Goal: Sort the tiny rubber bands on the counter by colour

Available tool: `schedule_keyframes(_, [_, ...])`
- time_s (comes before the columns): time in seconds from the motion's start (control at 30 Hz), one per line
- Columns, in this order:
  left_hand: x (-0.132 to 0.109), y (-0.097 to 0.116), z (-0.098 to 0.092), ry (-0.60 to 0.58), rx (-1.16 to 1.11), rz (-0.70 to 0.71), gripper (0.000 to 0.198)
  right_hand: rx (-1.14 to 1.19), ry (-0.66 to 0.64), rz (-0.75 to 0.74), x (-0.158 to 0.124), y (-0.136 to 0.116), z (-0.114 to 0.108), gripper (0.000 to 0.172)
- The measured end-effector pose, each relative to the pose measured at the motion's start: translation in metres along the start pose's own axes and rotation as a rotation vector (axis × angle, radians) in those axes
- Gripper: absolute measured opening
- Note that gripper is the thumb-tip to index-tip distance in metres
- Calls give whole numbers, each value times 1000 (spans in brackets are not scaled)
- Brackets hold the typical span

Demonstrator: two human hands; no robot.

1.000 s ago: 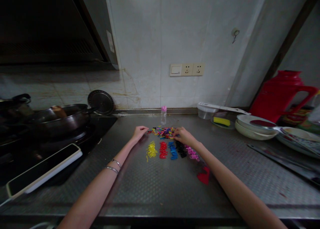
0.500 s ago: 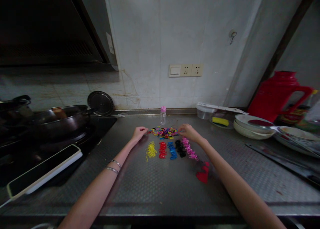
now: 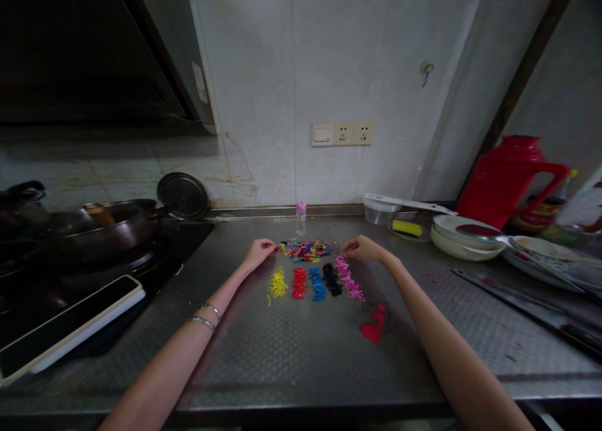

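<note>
A mixed heap of small coloured rubber bands lies on the steel counter between my hands. At its left edge is my left hand, thumb and fingers pinched together; a speck of red shows by the fingertips, but what they hold is unclear. My right hand is just right of the heap, fingers curled into a pinch whose contents I cannot make out. Nearer me lie separate piles: yellow bands, red bands, blue bands, black bands and pink bands.
Behind the heap stands a small pink-capped bottle. A red heart-shaped piece lies front right. Bowls, a yellow sponge and a red thermos jug are right; a phone-like device and pan left.
My right hand has drawn slightly right, away from the heap's edge. My left hand stays beside the heap. The whole view has shifted a little.
</note>
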State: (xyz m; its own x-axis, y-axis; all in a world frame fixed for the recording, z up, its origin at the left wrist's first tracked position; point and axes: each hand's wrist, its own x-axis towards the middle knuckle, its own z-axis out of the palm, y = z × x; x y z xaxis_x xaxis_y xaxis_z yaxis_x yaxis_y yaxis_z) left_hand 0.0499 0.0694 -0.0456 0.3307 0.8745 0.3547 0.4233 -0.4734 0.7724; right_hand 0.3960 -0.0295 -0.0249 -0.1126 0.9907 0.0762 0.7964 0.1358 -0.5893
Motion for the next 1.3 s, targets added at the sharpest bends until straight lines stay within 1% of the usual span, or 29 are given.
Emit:
schedule_keyframes(0.07, [1,9,2,-61,59,64,22,-8,41,20,0,0,-2,26])
schedule_keyframes(0.13, [3,20,5,-147,124,117,23,-36,58,24,0,-2,-2,25])
schedule_keyframes(0.2, [5,31,10,-237,187,164,24,-70,45,14,1,-6,-2,24])
schedule_keyframes(0.27, [6,41,18,-297,246,206,23,-108,24,2,2,-12,0,24])
schedule_keyframes(0.4, [3,58,37,-323,375,325,23,-156,12,-21,1,-24,4,25])
schedule_keyframes(0.53, [-6,74,53,-393,529,463,22,-176,49,-37,-8,-29,9,25])
schedule_keyframes(0.7, [-14,89,64,-425,731,505,21,-224,74,-22,-21,-30,12,24])
schedule_keyframes(0.83, [-14,94,67,-433,791,514,19,-263,89,-5,-28,-33,11,24])
schedule_keyframes(1.0, [-11,94,70,-441,765,531,18,-300,97,-2,-35,-37,10,22])
schedule_keyframes(1.17, [-6,87,70,-407,649,534,19,-309,103,-27,-35,-38,11,22])
schedule_keyframes(1.23, [-5,83,66,-383,574,528,19,-314,100,-30,-31,-40,12,23])
schedule_keyframes(1.3, [-4,79,58,-347,505,505,19,-328,98,-22,-26,-45,13,25])
